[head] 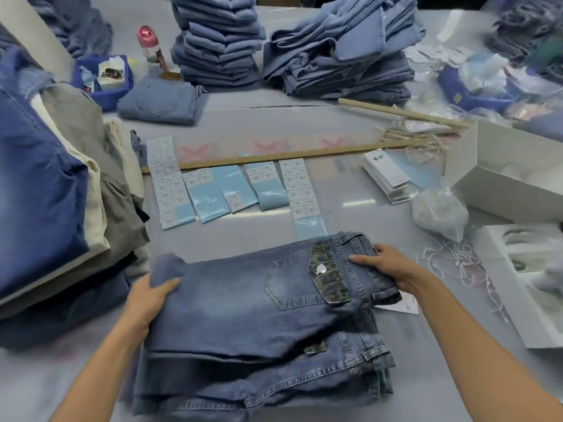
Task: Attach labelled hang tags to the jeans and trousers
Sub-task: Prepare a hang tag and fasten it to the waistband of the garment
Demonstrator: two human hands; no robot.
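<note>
A folded pair of dark blue jeans [237, 300] with a leopard-print pocket flap lies on top of a small pile of folded jeans [274, 379] in front of me. My left hand [149, 300] grips the folded left edge of the top pair. My right hand [387, 263] holds its waistband end, fingers over the top and thumb at the side. A white hang tag [402, 306] sticks out from under the waistband. Sheets of size stickers on blue backing [231, 187] lie beyond the jeans. A stack of white hang tags [387, 175] sits at the right.
A tall pile of dark, cream and grey trousers [45, 184] fills the left. Folded denim stacks [219, 41] stand at the back. A wooden ruler [274, 155] crosses the table. White boxes [511, 178], a clear bag [438, 213] and loose white strings [454, 260] lie at the right.
</note>
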